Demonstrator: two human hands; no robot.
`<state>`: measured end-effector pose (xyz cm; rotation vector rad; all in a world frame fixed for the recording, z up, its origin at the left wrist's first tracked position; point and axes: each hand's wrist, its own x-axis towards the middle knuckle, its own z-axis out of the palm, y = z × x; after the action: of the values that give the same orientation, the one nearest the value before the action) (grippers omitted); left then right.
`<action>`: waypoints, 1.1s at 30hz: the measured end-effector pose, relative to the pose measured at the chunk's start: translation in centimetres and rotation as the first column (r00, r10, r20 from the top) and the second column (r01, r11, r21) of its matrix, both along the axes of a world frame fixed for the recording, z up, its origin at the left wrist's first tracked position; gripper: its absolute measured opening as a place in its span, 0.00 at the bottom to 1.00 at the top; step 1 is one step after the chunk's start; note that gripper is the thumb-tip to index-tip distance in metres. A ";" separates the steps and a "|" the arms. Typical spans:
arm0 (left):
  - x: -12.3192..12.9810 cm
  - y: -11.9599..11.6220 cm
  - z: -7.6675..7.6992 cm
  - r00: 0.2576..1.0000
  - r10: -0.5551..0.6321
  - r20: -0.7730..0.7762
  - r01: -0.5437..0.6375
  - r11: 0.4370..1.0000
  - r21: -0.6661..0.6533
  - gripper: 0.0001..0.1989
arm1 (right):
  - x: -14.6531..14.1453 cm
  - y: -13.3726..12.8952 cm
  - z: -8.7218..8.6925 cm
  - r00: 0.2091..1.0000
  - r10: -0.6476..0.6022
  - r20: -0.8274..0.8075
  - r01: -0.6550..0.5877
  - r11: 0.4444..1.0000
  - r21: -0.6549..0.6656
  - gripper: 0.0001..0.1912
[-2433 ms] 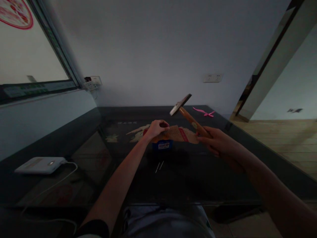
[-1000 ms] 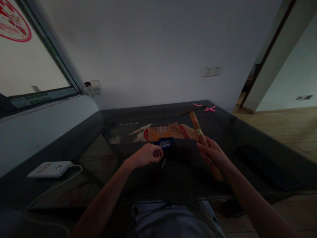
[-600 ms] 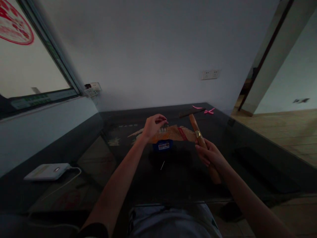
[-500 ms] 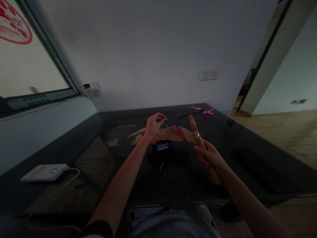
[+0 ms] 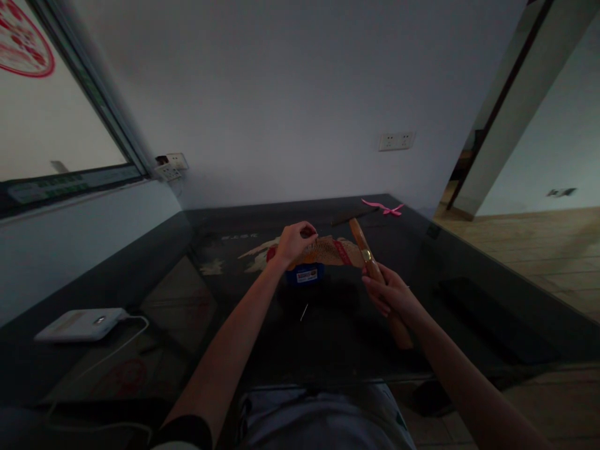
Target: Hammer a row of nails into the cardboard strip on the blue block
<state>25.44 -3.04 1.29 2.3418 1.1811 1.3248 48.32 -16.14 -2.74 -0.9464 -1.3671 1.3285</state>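
Note:
A wooden-handled hammer (image 5: 374,267) with a dark, long head and a brass-coloured band is held in my right hand (image 5: 392,292), fingers wrapped round the handle. My left hand (image 5: 294,242) is pinched just above a tan, patterned curved piece (image 5: 328,250) with a red band; whatever its fingertips hold is too small to make out. Under that piece sits a blue box (image 5: 304,274) with a white label. The hammer head is raised beyond the right part of the tan piece. A thin, shiny nail-like pin (image 5: 304,312) lies on the dark table in front of the box.
A white power bank (image 5: 80,325) with a cable lies on the dark table (image 5: 225,362) at the left. Pink ribbon (image 5: 390,210) lies at the back right. A dark flat object (image 5: 492,319) is at the right. Sockets (image 5: 396,141) are on the wall.
My left hand has come down closer to the tan piece, its fingertips now near its surface. My right hand and the hammer have shifted slightly to the left.

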 end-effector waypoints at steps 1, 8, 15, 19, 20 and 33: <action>0.0 0.0 0.0 1.000 -0.003 -0.011 0.003 1.000 -0.009 0.04 | 0.0 0.0 -0.1 1.000 -0.001 0.003 0.001 1.000 0.000 0.14; -0.1 0.1 -0.1 0.997 0.013 -0.073 -0.014 1.000 -0.014 0.04 | 0.0 0.2 -0.3 1.000 -0.008 0.024 0.008 1.000 -0.001 0.14; 0.0 0.2 -0.4 0.994 0.003 -0.113 -0.007 0.999 -0.040 0.05 | -0.2 0.2 -0.3 1.000 0.003 0.026 -0.003 1.000 -0.008 0.15; -0.1 0.3 -0.4 0.995 -0.011 -0.097 0.006 0.998 -0.055 0.05 | -0.3 0.3 -0.2 0.999 -0.006 0.034 0.006 1.000 -0.017 0.16; -0.2 0.4 -0.4 0.996 -0.012 -0.092 0.006 0.998 -0.058 0.05 | -0.3 0.3 -0.2 0.999 -0.008 0.033 0.008 1.000 -0.020 0.16; -0.3 0.4 -0.3 0.999 -0.036 -0.006 0.035 0.993 -0.114 0.04 | -0.1 0.8 0.5 0.995 -0.007 0.103 0.004 1.000 0.026 0.14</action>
<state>25.18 -2.60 0.95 2.2794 1.1793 1.2050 48.18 -15.37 -2.22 -1.0124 -1.4555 1.2697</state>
